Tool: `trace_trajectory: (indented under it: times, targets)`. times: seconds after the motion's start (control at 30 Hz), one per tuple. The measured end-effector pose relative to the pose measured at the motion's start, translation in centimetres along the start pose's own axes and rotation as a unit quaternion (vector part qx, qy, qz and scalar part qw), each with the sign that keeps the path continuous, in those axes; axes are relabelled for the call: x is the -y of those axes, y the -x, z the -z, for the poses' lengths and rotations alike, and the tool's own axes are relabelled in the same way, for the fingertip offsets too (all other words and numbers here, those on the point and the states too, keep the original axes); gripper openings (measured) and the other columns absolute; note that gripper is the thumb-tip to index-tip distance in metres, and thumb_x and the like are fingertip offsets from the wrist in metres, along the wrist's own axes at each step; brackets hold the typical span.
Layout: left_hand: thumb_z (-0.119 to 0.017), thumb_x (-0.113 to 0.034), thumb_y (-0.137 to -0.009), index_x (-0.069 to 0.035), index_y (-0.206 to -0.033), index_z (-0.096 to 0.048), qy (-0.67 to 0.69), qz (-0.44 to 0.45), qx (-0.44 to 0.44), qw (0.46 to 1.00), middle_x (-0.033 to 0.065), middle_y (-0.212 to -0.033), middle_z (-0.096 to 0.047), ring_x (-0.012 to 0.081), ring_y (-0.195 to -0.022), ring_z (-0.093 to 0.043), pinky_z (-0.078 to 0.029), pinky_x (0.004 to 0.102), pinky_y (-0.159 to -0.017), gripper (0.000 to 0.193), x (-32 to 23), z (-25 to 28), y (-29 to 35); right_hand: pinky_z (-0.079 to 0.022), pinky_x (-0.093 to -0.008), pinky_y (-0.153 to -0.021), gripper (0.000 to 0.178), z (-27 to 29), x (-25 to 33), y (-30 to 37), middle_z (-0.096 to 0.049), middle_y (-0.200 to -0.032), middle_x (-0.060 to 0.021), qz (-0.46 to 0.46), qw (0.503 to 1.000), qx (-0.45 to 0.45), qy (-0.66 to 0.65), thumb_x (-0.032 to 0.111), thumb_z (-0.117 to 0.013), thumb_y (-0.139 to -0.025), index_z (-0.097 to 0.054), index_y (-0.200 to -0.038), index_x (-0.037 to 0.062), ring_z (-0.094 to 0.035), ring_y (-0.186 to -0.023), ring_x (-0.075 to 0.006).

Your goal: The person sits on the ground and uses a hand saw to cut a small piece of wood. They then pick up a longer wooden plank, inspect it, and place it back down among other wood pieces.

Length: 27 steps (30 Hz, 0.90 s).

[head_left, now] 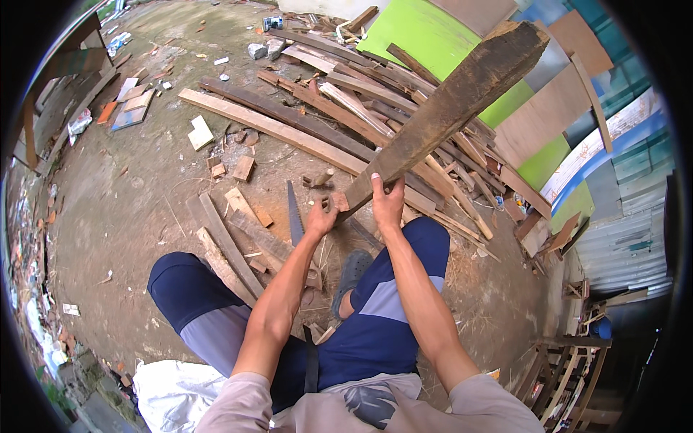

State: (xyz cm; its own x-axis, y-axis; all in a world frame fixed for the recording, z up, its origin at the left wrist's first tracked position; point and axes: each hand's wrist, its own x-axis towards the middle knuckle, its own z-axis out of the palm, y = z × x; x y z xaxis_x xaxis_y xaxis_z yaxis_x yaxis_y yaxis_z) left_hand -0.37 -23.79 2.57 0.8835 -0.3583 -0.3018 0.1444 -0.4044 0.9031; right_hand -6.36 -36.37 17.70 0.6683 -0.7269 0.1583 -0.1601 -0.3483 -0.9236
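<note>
A long, dark, weathered wooden beam (440, 108) slants up from between my knees toward the far right. My right hand (388, 198) grips it from its right side, with the thumb lying along the upper face. At the beam's near end, my left hand (320, 218) is closed, its curled fingers against a paler reddish patch of wood. Part of that grip is hidden. Just left of my left hand, a handsaw (294, 213) lies with its blade pointing away. A short wooden piece (318, 178) sits beyond the hand.
Several cut boards (224, 245) lie by my left knee. Long planks (274, 128) and a scrap-wood heap (375, 94) spread ahead. Green panels (411, 36) and corrugated sheeting (621, 249) stand to the right. A white sack (177, 393) rests at lower left.
</note>
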Motion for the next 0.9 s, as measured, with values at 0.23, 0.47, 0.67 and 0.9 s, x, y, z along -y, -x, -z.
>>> trace_trajectory:
  times: [0.23, 0.47, 0.67, 0.9]
  targets:
    - [-0.071, -0.023, -0.089, 0.003, -0.135, -0.055, 0.047, -0.022, 0.009, 0.999, 0.0250, -0.131, -0.063, 0.0343, -0.124, -0.061, -0.047, 0.0405, -0.105, 0.055, 0.7, 0.1, 0.0, -0.042, -0.0360, -0.103, 0.053, -0.4, -0.7, 0.1, -0.061, -0.125, -0.0155, 0.001, 1.000, 0.001, -0.031, 0.023, -0.069, -0.092, -0.048, -0.133, -0.0028, -0.059, -0.115, -0.0250]
    - [-0.070, -0.031, -0.088, 0.000, -0.135, -0.057, 0.054, 0.013, 0.010, 0.998, 0.0250, -0.129, -0.064, 0.0360, -0.121, -0.062, -0.048, 0.0418, -0.103, 0.058, 1.5, -0.2, 0.4, -0.040, -0.0385, -0.106, 0.060, -0.7, -1.3, 0.3, -0.060, -0.129, -0.0180, -0.004, 1.000, 0.002, 0.020, 0.024, -0.069, -0.091, -0.045, -0.139, -0.0033, -0.057, -0.120, -0.0280]
    - [-0.070, -0.034, -0.088, -0.002, -0.134, -0.058, 0.062, 0.024, 0.022, 0.998, 0.0255, -0.127, -0.065, 0.0365, -0.118, -0.064, -0.049, 0.0424, -0.102, 0.058, 2.4, -0.2, 0.1, -0.040, -0.0397, -0.105, 0.063, -0.8, -0.9, 0.4, -0.059, -0.129, -0.0198, -0.006, 0.999, -0.012, 0.037, 0.027, -0.067, -0.091, -0.043, -0.140, -0.0030, -0.057, -0.120, -0.0302]
    - [-0.070, -0.029, -0.089, -0.003, -0.133, -0.059, 0.130, 0.102, 0.022, 0.986, 0.0225, -0.119, -0.068, 0.0308, -0.104, -0.069, -0.053, 0.0396, -0.090, 0.053, 4.5, 1.2, 0.1, -0.040, -0.0411, -0.105, 0.064, -0.9, -0.9, 0.2, -0.058, -0.129, -0.0218, 0.007, 0.999, -0.019, 0.051, 0.027, -0.065, -0.092, -0.040, -0.142, -0.0041, -0.057, -0.119, -0.0330]
